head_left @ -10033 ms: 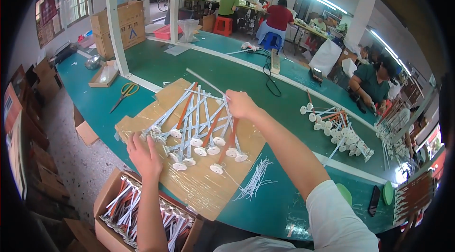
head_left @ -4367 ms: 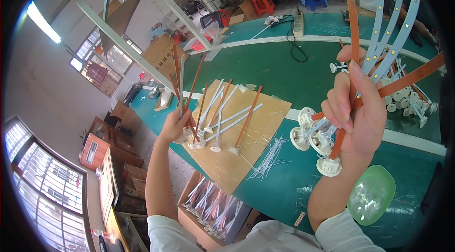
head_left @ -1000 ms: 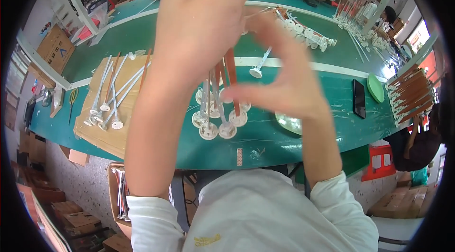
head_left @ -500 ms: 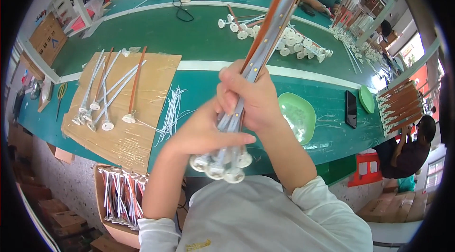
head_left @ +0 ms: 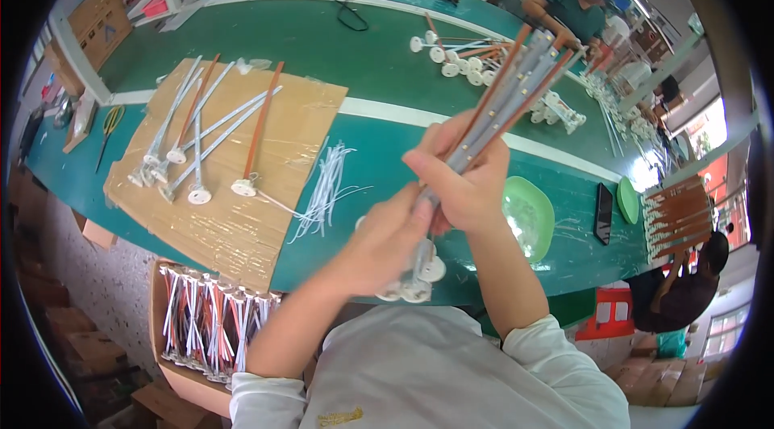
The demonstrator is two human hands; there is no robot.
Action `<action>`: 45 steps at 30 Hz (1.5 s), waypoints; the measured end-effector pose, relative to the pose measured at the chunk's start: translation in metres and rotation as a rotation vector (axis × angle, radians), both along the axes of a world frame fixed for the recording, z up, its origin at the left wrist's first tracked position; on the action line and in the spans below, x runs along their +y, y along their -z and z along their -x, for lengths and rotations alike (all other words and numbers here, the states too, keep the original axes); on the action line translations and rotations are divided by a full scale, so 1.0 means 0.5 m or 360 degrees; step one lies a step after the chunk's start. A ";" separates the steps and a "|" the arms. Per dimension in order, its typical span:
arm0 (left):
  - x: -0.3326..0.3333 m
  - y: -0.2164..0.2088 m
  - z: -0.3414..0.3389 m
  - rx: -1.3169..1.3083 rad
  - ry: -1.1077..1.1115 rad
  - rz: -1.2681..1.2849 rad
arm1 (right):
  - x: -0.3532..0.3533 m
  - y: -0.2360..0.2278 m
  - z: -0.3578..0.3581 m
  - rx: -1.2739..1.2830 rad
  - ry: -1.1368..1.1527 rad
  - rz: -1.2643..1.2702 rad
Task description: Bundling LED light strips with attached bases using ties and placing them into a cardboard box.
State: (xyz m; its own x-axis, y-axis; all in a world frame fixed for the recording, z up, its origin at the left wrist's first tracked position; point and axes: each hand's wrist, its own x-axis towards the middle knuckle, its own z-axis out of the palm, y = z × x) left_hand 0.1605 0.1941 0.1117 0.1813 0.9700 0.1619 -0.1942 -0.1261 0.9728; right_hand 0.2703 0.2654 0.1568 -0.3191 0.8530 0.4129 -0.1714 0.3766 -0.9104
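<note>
A bundle of LED light strips [head_left: 506,98], grey-white and brown, slants up and to the right in front of me. My right hand [head_left: 472,175] is closed round its middle. Just below, my left hand [head_left: 385,239] is closed round the lower part, slightly smeared by motion. Round white end caps [head_left: 413,290] hang out under the left hand, partly hidden by it. Several more such strips [head_left: 211,118] lie spread on a flat cardboard sheet [head_left: 302,114] to the left. Beside the sheet is a heap of thin white ties [head_left: 326,187].
At the right are a green dish [head_left: 528,219], a black phone [head_left: 603,214] and a smaller green dish [head_left: 627,201]. Scissors [head_left: 109,131] lie far left. A carton [head_left: 189,381] of bundled strips stands below the table edge. More capped strips [head_left: 459,58] lie across the table, near a co-worker [head_left: 568,6].
The bundle leans further right, and both hands have shifted right with it. My left hand has risen from the end caps to close round the strips just below my right hand.
</note>
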 end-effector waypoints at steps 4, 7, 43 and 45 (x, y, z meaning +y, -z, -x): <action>-0.054 0.014 -0.017 0.0148 -0.0223 -0.0137 | -0.026 0.009 0.020 -0.0079 -0.0076 -0.0046; -0.079 0.022 0.001 0.0175 -0.0367 -0.0410 | -0.046 0.002 0.038 -0.0080 -0.0218 -0.0108; -0.279 0.059 0.139 -0.0773 -0.0929 0.0180 | -0.016 0.118 0.200 -0.0867 -0.0231 -0.0063; -0.273 0.042 0.127 -0.0663 -0.0882 0.0225 | -0.003 0.134 0.188 -0.0301 -0.0087 0.0107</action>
State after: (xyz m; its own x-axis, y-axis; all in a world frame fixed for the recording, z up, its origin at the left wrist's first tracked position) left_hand 0.0972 0.0577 0.0906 -0.3950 0.9184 -0.0239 -0.4976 -0.1920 0.8459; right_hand 0.1763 0.2638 0.0899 -0.4322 0.8558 0.2842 -0.0138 0.3089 -0.9510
